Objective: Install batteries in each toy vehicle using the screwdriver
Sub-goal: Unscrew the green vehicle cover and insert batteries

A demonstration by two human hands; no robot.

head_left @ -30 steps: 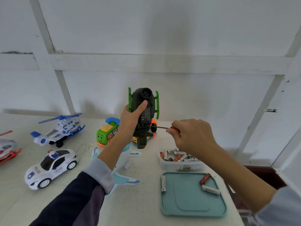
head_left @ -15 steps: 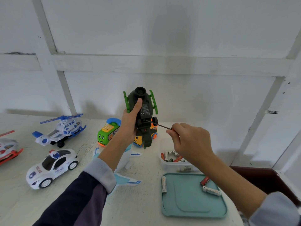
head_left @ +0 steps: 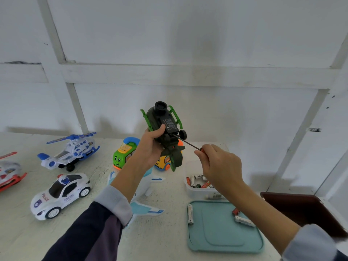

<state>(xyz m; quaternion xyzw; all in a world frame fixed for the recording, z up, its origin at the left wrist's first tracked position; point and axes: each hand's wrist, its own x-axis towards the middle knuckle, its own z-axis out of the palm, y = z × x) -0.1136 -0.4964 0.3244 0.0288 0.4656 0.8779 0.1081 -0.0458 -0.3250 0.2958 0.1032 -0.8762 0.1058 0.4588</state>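
My left hand (head_left: 150, 146) grips a dark green toy helicopter (head_left: 165, 127), raised above the table with its underside and black battery cover turned toward me. My right hand (head_left: 220, 166) pinches a small screwdriver (head_left: 188, 143) with a red handle. The thin shaft slants up to the left and its tip sits at the lower edge of the battery cover. Three loose batteries (head_left: 190, 213) lie on the teal tray (head_left: 226, 240) at the front right. A clear tub (head_left: 199, 191) with several batteries stands just behind the tray.
On the table to the left stand a white police car (head_left: 60, 194), a white-blue helicopter (head_left: 69, 151) and a red-white toy (head_left: 9, 172). A green toy (head_left: 122, 157), a yellow toy (head_left: 163, 162) and a white-blue plane (head_left: 145, 189) lie beneath my arms. A brown box (head_left: 301, 210) sits at right.
The green helicopter has tilted, its top leaning left. My right hand dropped lower and the screwdriver shaft went from level to slanting upward toward the battery cover.
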